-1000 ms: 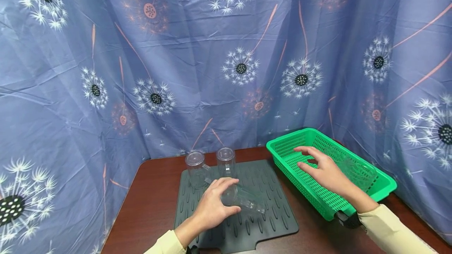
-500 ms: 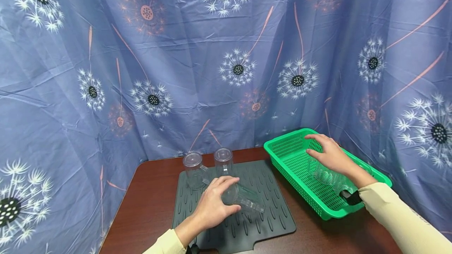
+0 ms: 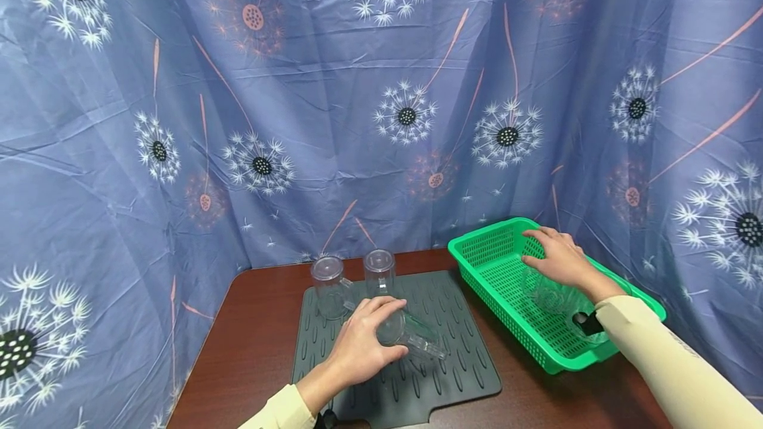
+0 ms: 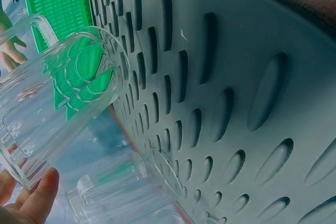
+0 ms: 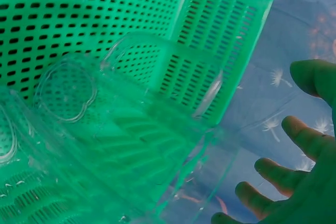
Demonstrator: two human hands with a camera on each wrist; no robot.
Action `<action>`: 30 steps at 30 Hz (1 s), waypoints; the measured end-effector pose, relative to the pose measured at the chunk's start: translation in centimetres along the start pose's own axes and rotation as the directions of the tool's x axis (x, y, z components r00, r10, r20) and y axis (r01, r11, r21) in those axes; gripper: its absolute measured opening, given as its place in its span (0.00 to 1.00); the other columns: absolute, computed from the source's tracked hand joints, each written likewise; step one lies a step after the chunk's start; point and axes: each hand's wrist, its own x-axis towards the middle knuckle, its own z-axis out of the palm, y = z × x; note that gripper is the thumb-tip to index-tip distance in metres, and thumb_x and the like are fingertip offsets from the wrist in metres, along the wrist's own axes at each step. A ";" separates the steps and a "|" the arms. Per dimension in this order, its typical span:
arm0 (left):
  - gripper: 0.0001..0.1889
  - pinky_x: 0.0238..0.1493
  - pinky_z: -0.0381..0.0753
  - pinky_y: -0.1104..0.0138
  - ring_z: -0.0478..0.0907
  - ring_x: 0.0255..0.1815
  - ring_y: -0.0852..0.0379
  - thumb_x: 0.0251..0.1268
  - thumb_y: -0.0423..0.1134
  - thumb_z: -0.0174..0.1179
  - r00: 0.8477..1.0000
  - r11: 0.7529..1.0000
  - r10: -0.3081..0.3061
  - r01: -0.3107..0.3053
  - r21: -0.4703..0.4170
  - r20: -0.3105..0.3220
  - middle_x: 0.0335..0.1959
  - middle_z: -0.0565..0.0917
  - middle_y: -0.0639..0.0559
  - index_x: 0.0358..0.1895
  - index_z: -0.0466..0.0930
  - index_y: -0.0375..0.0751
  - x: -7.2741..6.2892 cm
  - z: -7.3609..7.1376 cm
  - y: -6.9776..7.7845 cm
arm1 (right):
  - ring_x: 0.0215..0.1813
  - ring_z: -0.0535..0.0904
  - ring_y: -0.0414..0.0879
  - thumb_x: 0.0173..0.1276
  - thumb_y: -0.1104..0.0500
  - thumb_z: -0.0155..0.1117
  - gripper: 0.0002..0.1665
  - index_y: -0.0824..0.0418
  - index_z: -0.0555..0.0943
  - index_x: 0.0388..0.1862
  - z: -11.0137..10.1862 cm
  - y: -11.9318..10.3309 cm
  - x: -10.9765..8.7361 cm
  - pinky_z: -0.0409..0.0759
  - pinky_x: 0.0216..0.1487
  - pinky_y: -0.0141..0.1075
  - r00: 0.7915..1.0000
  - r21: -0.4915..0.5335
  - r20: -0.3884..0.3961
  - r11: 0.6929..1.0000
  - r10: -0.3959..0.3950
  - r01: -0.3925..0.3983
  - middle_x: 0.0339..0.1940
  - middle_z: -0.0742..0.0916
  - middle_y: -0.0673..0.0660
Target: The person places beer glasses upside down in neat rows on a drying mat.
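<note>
My left hand (image 3: 363, 343) grips a clear mug (image 3: 420, 333) by its base end, tilted just over the grey ribbed mat. The left wrist view shows this mug (image 4: 58, 87) slanted, its rim toward the mat and fingers (image 4: 44, 195) at its base. Two more clear mugs, a left one (image 3: 329, 290) and a right one (image 3: 380, 270), stand upside down on the mat behind. Over the green basket hangs my right hand (image 3: 560, 257), fingers spread and apart. Below it lies a clear mug (image 5: 152, 114) on its side, with another (image 5: 31, 145) beside it.
The grey mat (image 3: 465, 366) lies on a dark brown table (image 3: 229, 336). To its right stands the green basket (image 3: 497, 306), with perforated walls. A blue dandelion-print curtain (image 3: 334, 118) hangs close behind and around the table.
My right hand has moved right, deeper over the basket and above the mugs lying there. The left hand and its mug have stayed nearly still.
</note>
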 end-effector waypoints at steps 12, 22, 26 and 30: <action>0.40 0.53 0.80 0.56 0.73 0.62 0.61 0.51 0.51 0.76 0.999 0.998 0.035 -0.034 0.049 -0.006 0.66 0.74 0.67 0.71 0.71 0.68 0.4 0.1 -0.2 | 0.70 0.53 0.81 0.71 0.36 0.60 0.44 0.60 0.64 0.76 0.9 2.0 0.6 0.61 0.50 0.74 0.995 -0.095 0.072 0.993 0.073 -0.066 0.75 0.61 0.76; 0.39 0.51 0.80 0.55 0.72 0.63 0.60 0.52 0.52 0.75 0.999 0.996 0.035 -0.035 0.084 0.002 0.66 0.75 0.66 0.71 0.71 0.68 1.7 0.1 0.4 | 0.66 0.57 0.84 0.71 0.37 0.60 0.41 0.61 0.69 0.73 1.5 2.3 0.4 0.60 0.51 0.74 0.987 -0.142 0.106 0.985 0.117 -0.102 0.73 0.63 0.78; 0.39 0.51 0.80 0.55 0.72 0.63 0.59 0.52 0.52 0.74 0.999 0.994 0.036 -0.037 0.103 0.010 0.66 0.74 0.65 0.71 0.70 0.68 2.5 0.2 0.6 | 0.67 0.56 0.81 0.73 0.35 0.56 0.40 0.60 0.70 0.73 1.6 2.3 0.3 0.57 0.52 0.75 0.983 -0.143 0.131 0.984 0.127 -0.108 0.73 0.62 0.77; 0.39 0.50 0.80 0.53 0.72 0.63 0.58 0.53 0.52 0.74 0.999 0.993 0.039 -0.041 0.114 0.015 0.66 0.74 0.64 0.71 0.70 0.67 3.2 0.3 0.9 | 0.68 0.56 0.80 0.74 0.35 0.54 0.39 0.59 0.71 0.72 1.6 2.1 0.1 0.54 0.55 0.79 0.981 -0.162 0.143 0.981 0.129 -0.106 0.73 0.63 0.76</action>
